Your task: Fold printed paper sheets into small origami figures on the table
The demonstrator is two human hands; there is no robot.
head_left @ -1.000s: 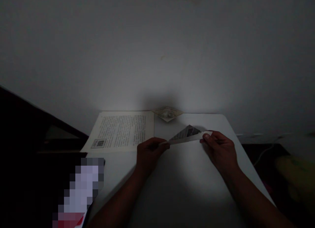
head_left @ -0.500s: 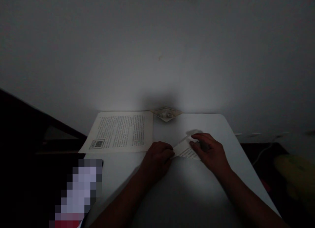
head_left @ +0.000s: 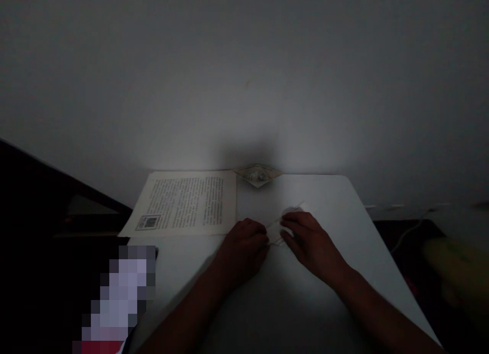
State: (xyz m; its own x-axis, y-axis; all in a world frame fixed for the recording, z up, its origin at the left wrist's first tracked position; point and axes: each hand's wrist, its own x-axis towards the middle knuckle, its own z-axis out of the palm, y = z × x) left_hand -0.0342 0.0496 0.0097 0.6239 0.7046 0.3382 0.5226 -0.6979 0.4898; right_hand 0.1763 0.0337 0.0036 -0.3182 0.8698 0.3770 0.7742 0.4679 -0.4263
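A small folded piece of printed paper (head_left: pixel 278 230) lies flat on the white table (head_left: pixel 290 298), mostly hidden between my two hands. My left hand (head_left: pixel 244 247) pins its left end with the fingertips. Pressing down on its right part is my right hand (head_left: pixel 309 239), fingers flat over the fold. Only a pale sliver of the paper shows between the hands and past the right fingertips.
A printed page (head_left: pixel 187 203) with a QR code lies at the table's far left. A small folded paper shape (head_left: pixel 259 174) sits at the far edge against the wall. The room is dim; a blurred object lies at the lower left.
The folded paper was held up between both hands, then laid on the table. My right hand has slid left over it, pressing it flat, and the hands are closer together.
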